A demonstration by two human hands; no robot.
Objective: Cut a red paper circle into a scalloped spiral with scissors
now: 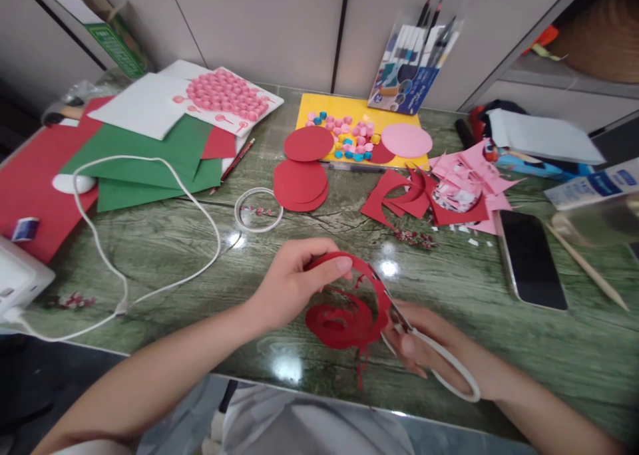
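Left grip [297, 282] pinches red paper spiral [367, 325] hanging below.

two hands [294, 279], one pair of scissors [400, 316], one red spiral [344, 336], one phone [533, 261]

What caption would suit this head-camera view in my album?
The left hand holds a red paper spiral while the right hand holds white-handled scissors against it, over a green table.

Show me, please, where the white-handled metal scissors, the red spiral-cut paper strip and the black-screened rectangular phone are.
White-handled metal scissors [440, 349]: head view, on the white looped handle.
Red spiral-cut paper strip [358, 323]: head view, on the lower coil.
Black-screened rectangular phone [533, 259]: head view, on the screen.
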